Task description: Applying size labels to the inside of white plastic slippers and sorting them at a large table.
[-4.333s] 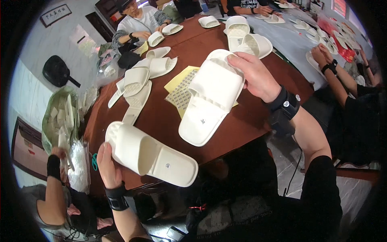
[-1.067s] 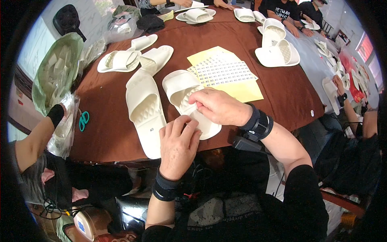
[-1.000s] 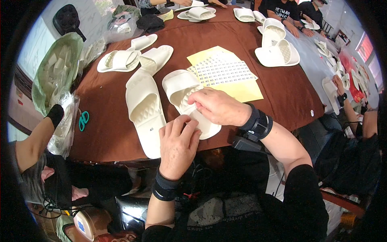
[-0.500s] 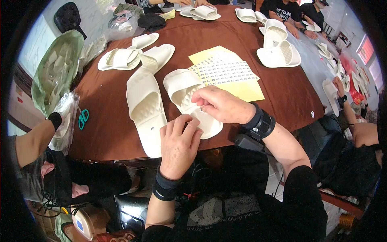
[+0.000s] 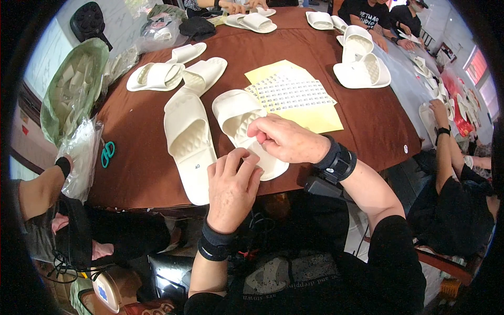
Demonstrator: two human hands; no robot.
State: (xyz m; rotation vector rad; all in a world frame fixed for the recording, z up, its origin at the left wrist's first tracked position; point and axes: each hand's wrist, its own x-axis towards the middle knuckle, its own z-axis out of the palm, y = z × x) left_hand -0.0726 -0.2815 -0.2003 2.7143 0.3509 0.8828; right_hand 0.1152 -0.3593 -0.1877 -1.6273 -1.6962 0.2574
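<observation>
Two cream slippers lie side by side before me, toes pointing away. The left slipper [image 5: 190, 152] bears a small number label on its heel; the right slipper [image 5: 273, 167] is partly under my hands. My left hand [image 5: 231, 184] is curled at the near left edge of the right slipper's heel, fingers bent against it. Over that slipper's insole, my right hand [image 5: 286, 137] is closed with thumb and index finger pinched; whatever is between them is hidden. Just beyond lie white sticker sheets [image 5: 296, 94] printed with numbers, on yellow backing paper [image 5: 315, 119].
More slippers lie at left [image 5: 157, 77] and right [image 5: 362, 73] on the brown tablecloth [image 5: 136, 131]. Teal scissors [image 5: 107, 154] rest near the left edge, by clear plastic bags [image 5: 81, 165] and a green bag [image 5: 73, 89]. Co-workers sit around the table.
My right hand has shifted slightly, covering the small dark mark seen under its fingertips. The far slippers moved left under a co-worker's hands. At right, a co-worker's arm has moved.
</observation>
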